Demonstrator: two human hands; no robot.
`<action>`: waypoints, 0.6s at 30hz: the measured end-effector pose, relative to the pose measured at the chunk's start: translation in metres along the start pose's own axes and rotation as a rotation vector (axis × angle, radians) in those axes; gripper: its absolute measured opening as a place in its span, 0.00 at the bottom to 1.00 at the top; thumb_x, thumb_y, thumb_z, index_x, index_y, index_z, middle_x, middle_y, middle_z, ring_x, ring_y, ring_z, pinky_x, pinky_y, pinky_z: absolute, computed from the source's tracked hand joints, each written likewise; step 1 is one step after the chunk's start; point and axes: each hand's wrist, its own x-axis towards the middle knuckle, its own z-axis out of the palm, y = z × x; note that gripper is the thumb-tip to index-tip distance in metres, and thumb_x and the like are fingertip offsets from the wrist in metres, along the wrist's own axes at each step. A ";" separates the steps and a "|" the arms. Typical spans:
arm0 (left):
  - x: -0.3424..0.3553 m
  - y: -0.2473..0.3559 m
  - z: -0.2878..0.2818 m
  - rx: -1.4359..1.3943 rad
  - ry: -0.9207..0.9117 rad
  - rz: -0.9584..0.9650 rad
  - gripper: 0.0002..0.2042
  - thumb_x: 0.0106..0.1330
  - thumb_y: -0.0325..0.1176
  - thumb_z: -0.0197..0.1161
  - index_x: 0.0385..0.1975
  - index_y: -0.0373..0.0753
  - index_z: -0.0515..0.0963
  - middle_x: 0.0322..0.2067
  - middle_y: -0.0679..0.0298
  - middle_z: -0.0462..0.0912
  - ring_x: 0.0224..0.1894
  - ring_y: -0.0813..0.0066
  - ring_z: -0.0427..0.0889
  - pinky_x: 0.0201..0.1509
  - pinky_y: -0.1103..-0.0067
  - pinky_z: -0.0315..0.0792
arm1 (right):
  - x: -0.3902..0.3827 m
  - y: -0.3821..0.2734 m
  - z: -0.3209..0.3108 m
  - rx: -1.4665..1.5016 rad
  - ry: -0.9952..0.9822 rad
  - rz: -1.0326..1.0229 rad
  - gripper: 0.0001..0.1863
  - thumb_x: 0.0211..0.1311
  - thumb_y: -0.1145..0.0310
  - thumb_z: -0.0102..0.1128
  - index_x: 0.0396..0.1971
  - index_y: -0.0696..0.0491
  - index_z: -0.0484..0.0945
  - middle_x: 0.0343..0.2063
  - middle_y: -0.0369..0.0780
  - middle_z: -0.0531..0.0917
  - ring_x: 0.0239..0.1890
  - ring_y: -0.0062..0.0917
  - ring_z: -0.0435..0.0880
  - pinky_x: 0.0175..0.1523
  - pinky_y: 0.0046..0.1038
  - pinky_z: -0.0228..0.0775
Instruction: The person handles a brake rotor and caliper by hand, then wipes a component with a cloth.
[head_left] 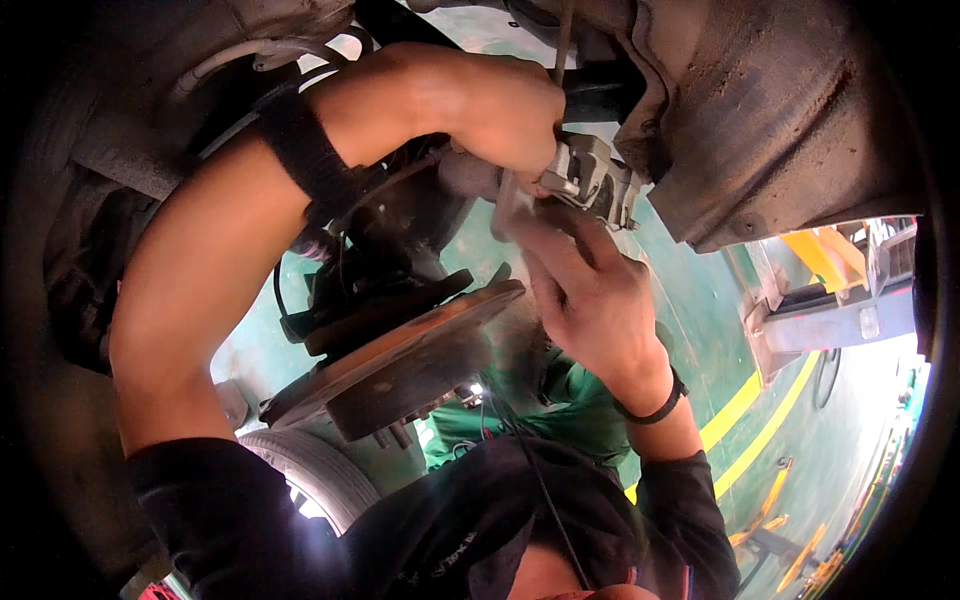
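A grey metal brake caliper (595,178) sits at the upper middle, off the brake disc. From the left, my left hand (515,115) reaches over with its fingers curled round the near end of the caliper; the fingertips are mostly hidden behind it. Just below, my right hand (600,300) has bent fingers pressed together against the caliper's underside. A flat grey piece (512,208), smeared by motion, shows at those fingertips, and its kind is unclear. The brake disc (400,350), rusty at its rim, stands tilted below and left of both hands.
A brown, dirty wheel-arch liner (780,120) hangs at the upper right. Below the disc lies a tyre (315,470). Yellow lines (730,410) mark the green floor, and a yellow and grey lift part (830,265) stands at right. A thin dark cable (545,490) crosses my chest.
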 end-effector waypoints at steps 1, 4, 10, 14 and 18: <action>0.001 0.001 0.000 0.008 -0.004 -0.010 0.19 0.50 0.33 0.68 0.43 0.33 0.86 0.35 0.45 0.87 0.39 0.51 0.87 0.46 0.65 0.80 | -0.001 0.000 0.003 0.001 0.032 0.033 0.25 0.63 0.55 0.70 0.55 0.51 0.78 0.34 0.42 0.85 0.27 0.38 0.87 0.28 0.35 0.78; 0.004 0.001 0.000 0.028 -0.011 -0.028 0.19 0.51 0.33 0.68 0.44 0.33 0.86 0.35 0.46 0.88 0.39 0.51 0.87 0.46 0.65 0.80 | 0.003 0.000 0.004 0.031 0.029 0.109 0.27 0.62 0.54 0.70 0.58 0.51 0.77 0.34 0.43 0.86 0.29 0.38 0.87 0.29 0.36 0.78; 0.003 0.001 -0.001 -0.019 -0.007 -0.028 0.20 0.49 0.31 0.67 0.44 0.32 0.85 0.36 0.45 0.87 0.40 0.50 0.87 0.47 0.65 0.80 | -0.001 0.005 0.005 0.097 -0.004 0.043 0.26 0.64 0.56 0.69 0.59 0.50 0.75 0.32 0.43 0.86 0.30 0.40 0.87 0.30 0.38 0.78; -0.002 -0.005 -0.002 -0.047 0.036 0.047 0.20 0.49 0.30 0.66 0.44 0.31 0.85 0.36 0.43 0.87 0.40 0.49 0.87 0.46 0.64 0.80 | 0.005 0.006 0.010 0.198 -0.018 0.119 0.24 0.65 0.60 0.67 0.59 0.49 0.74 0.35 0.45 0.86 0.29 0.43 0.87 0.31 0.39 0.79; 0.003 -0.001 -0.002 -0.018 0.003 -0.016 0.20 0.48 0.30 0.66 0.43 0.31 0.85 0.34 0.42 0.87 0.39 0.48 0.87 0.46 0.63 0.80 | 0.002 0.009 0.019 0.117 0.010 0.080 0.26 0.64 0.57 0.69 0.58 0.51 0.74 0.35 0.45 0.87 0.28 0.44 0.86 0.31 0.39 0.79</action>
